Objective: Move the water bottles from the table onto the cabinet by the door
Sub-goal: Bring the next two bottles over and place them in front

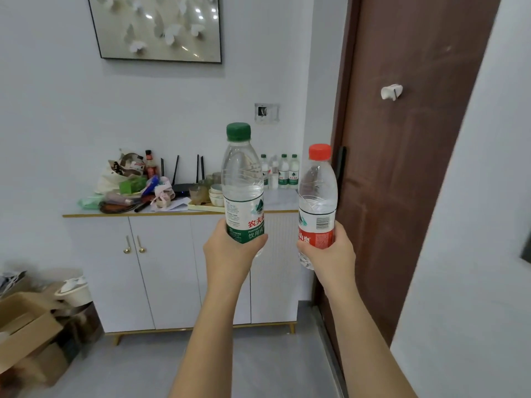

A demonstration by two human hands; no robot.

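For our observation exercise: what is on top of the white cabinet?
On the cabinet: small bottles at the right, bowls, a router, clutter. The held green-capped bottle covers part of the top.

Two forearms show in the view, both bare along all of their visible length, from the lower edge up to the wrists. They are slender and smooth and narrow toward the wrists, where the left hand [230,251] and the right hand [330,254] are bare as well. Of each hand mostly the back and the thumb side show; the fingernails cannot be made out.
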